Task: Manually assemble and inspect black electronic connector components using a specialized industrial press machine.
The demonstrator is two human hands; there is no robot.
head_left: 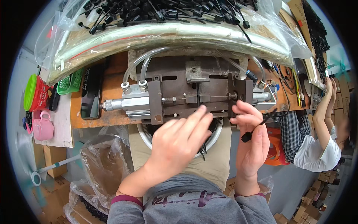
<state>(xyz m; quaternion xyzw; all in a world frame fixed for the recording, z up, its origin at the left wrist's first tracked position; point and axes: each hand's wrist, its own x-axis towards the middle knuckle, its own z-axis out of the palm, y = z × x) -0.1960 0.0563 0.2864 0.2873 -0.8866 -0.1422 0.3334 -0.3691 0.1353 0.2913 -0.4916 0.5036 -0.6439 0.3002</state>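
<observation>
A brown metal fixture [175, 84] with a silver pneumatic cylinder [136, 104] on its left lies before me. A thin black stem [198, 91] stands at its middle, between two small metal jaws. My left hand [182, 136] is just in front, its fingers stretched toward the stem's lower end; its thumb is hidden. To the right, my right hand [251, 143] is raised beside the fixture's right end. Across its fingers it holds a black plastic piece [246, 136] with a blocky head and thin tail. Below my left hand, a white round basin [144, 139] with black pieces rests at my lap.
A plastic-lined tray [179, 35] heaped with black pieces [164, 11] spans the back. At left are a black phone-like slab [91, 93], a green basket [70, 83], a red tub [35, 93] and a pink mug [43, 126]. Another person [320, 142] works at far right.
</observation>
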